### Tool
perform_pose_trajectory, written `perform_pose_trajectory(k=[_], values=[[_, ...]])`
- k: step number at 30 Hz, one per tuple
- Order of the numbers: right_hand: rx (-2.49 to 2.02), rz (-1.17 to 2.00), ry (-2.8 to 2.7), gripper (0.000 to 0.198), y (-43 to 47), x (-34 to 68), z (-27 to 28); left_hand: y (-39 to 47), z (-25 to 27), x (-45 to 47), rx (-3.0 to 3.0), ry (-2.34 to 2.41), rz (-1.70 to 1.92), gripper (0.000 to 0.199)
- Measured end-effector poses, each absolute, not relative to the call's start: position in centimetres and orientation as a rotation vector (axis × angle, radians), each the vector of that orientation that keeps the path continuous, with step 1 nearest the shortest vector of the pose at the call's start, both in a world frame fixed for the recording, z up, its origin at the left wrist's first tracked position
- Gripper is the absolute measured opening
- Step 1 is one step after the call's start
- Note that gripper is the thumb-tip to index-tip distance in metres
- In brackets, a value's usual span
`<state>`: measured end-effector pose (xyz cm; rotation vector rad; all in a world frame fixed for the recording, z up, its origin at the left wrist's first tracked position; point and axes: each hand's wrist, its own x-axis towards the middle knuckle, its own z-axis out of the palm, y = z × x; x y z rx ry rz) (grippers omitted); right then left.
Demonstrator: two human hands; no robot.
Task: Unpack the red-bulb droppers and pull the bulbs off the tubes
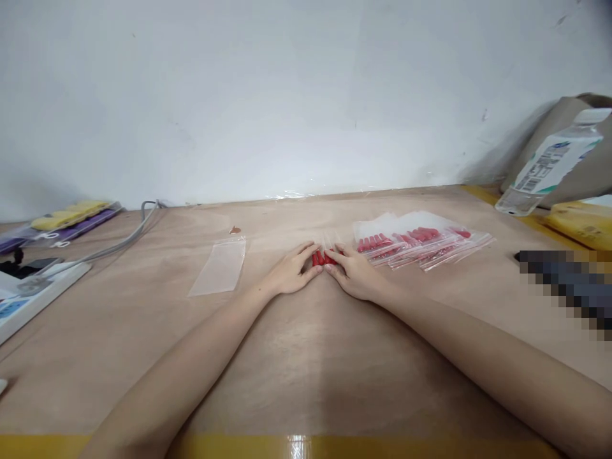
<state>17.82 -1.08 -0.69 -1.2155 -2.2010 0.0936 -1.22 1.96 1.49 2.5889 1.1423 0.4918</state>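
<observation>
My left hand [292,270] and my right hand [357,273] meet at the middle of the table, low on its surface. Between their fingertips stands a small row of red-ended pieces [329,256], with thin pale or clear parts pointing away from me. Fingers and thumbs of both hands close in on the row from either side. Part of the row is hidden, and its exact kind is too small to make out. Just right of my right hand lie several overlapping clear zip bags [433,245] with similar red pieces inside. Left of my left hand, a flat zip bag [220,268] lies apart.
A small brown scrap [234,230] lies behind the single bag. At left are a white power strip [57,287], a grey cable [129,239] and yellow and purple packs [71,217]. A water bottle [549,166] and a yellow packet [581,223] stand right; a wall [287,95] closes the back.
</observation>
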Motion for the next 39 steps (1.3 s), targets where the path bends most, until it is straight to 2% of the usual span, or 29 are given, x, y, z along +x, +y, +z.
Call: perform_pose_trajectory(k=[4,7,13,17,21,25,31,36,39], values=[[-1.255,0.129,-2.21,0.037,-1.2,16.7,-0.7,2.4,1.3,-1.3,2.637,1.067,0.468,0.054],[-1.327,0.025,-2.19,0.041,-1.1,16.9,0.4,2.1,1.1,-1.4,2.624,1.086,0.476,0.055],[-1.635,-0.291,-2.26,0.017,-0.9,21.6,5.1,1.6,1.2,-1.4,2.594,1.164,0.525,0.062],[-1.821,-0.258,-2.362,0.015,-0.9,23.8,5.9,1.5,1.1,-1.4,2.588,1.168,0.552,0.063],[-1.87,-0.377,-2.325,0.01,-0.8,23.7,4.9,1.4,1.2,-1.4,2.587,1.163,0.585,0.061],[-1.857,-0.442,-2.056,0.014,-0.3,23.9,4.7,1.3,1.2,-1.4,2.574,1.159,0.607,0.06],[-1.503,-0.099,-1.231,0.02,0.4,24.7,6.2,1.1,1.1,-1.4,2.499,1.179,0.773,0.059],[-1.172,0.781,-1.057,0.029,-0.5,20.4,4.9,2.3,2.2,-2.6,2.092,1.284,1.212,0.051],[-1.149,1.128,-1.035,0.028,-2.2,16.6,2.8,3.0,3.7,-3.8,1.851,1.263,1.303,0.052]])
